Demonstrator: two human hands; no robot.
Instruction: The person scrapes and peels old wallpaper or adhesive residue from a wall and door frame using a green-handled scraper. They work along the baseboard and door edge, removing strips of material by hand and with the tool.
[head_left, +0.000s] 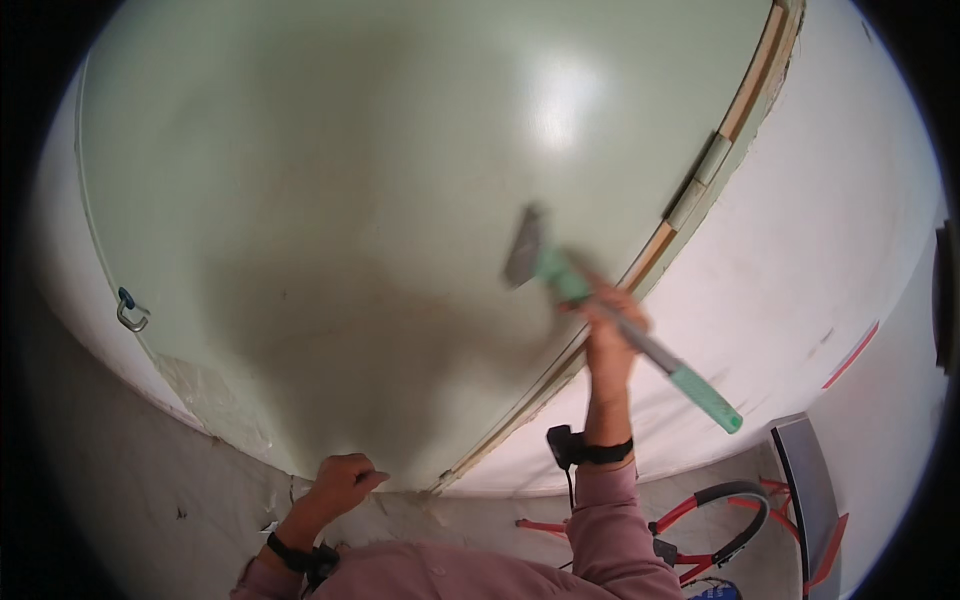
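Observation:
My right hand (616, 304) is wrapped around a long-handled scraper with a wide metal blade (525, 247), a green head (562, 276) and a green ribbed grip (705, 397) at its rear end. The tool is blurred. Its blade is over a pale green door panel (420, 187); whether it touches the surface I cannot tell. Low in front of me, my left hand (345, 480) is loosely closed, with nothing visible in it, near the door's bottom edge. Both wrists wear black straps carrying small devices.
A metal hinge (699, 182) joins the door to its chipped frame (510, 426) on the right. At the left edge hangs a metal pull handle (133, 315). Red-framed equipment with a black padded loop (754, 502) stands at lower right by a white wall (817, 247).

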